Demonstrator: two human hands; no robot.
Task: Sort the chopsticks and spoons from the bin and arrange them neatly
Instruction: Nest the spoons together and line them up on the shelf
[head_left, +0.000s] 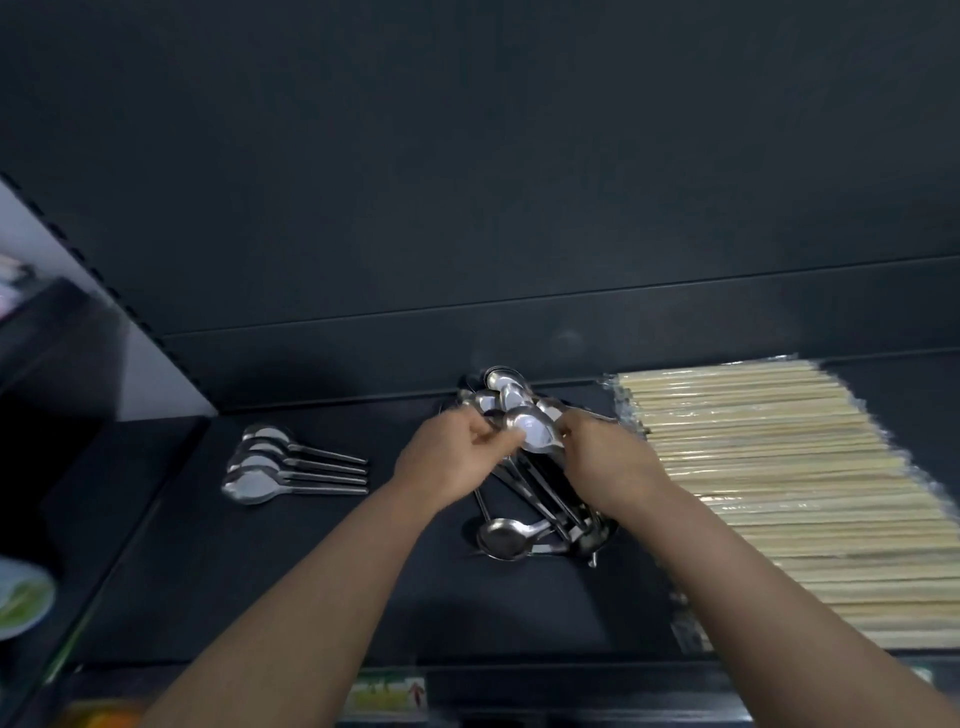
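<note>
A dark matte back panel (467, 156) is filling the upper half of the view, and below it a dark shelf (260, 571) is running from left to right; at the far left a pale wall (156, 374) is showing behind it. On the right part of the shelf a wide layer of wrapped chopsticks (779, 493) is lying, the pale sticks side by side in clear film. Just beside them, in the middle, a pile of spoons (540, 509) is lying in disorder, steel handles crossing. Well apart at the left, a row of four spoons (280, 470) is lying neatly, bowls to the left and handles to the right. The left hand (447, 457) is pinching one spoon (532, 428) at the top of the pile, and the right hand (602, 457) is gripping the pile with curled fingers, though both are a little blurred. At the left edge a pale bowl (21, 597) with something green is showing partly. On the front edge a small label (387, 696) is showing a red arrow; its writing is too blurred to read.
</note>
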